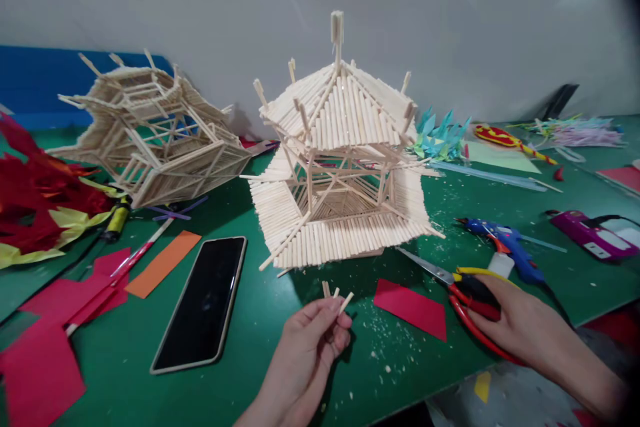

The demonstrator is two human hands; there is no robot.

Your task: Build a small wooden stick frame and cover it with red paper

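Note:
My left hand (313, 340) is closed, pinching several short wooden sticks (346, 303) whose ends poke up past the fingertips. Around the handles of a pair of scissors (440, 273) curl the fingers of my right hand (520, 313); red, black and yellow handle parts show there, and the blades point left over the table. Just beyond both hands stands a pavilion model (345, 240) built of pale wooden sticks, with a peaked upper roof and a wide lower one. A red paper piece (410, 308) lies between my hands.
Left of the pavilion rests a second stick structure (185, 160), tilted. A phone (200, 307), an orange paper strip (163, 263) and red paper (45, 373) lie at left. A blue glue gun (510, 243) and a purple device (595, 233) sit at right. Wood crumbs dot the green table (360, 387).

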